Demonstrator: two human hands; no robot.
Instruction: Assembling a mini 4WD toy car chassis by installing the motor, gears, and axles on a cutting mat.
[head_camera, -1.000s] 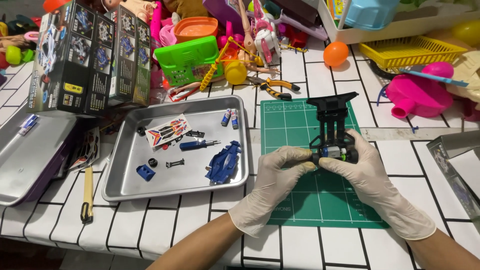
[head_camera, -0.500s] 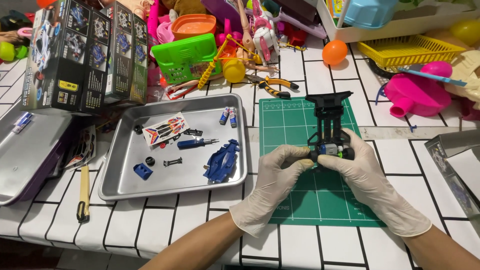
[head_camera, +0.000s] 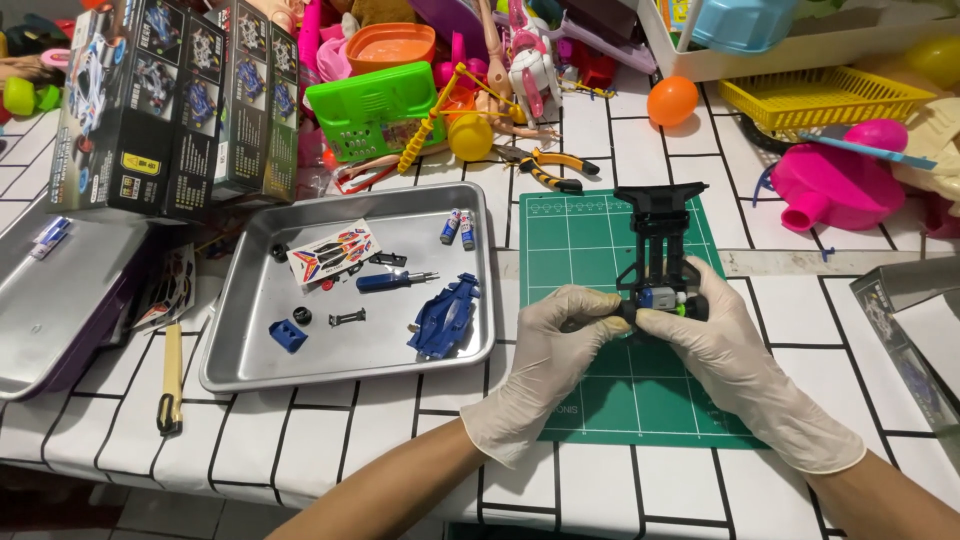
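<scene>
Both hands (head_camera: 640, 335) grasp black chassis (head_camera: 662, 250) over green mat (head_camera: 590, 235), white tiled table (head_camera: 330, 440).

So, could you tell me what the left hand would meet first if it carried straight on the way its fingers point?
The left hand points up and to the right, its fingertips already on the rear of the black toy car chassis. Going on, it would press into that chassis first, probably meeting the right hand gripping the other side.

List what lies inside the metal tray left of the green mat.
The metal tray holds a blue car body shell, a sticker sheet, a small screwdriver, two batteries, a blue block and small black parts. Anything under the shell or sheet is covered.
</scene>
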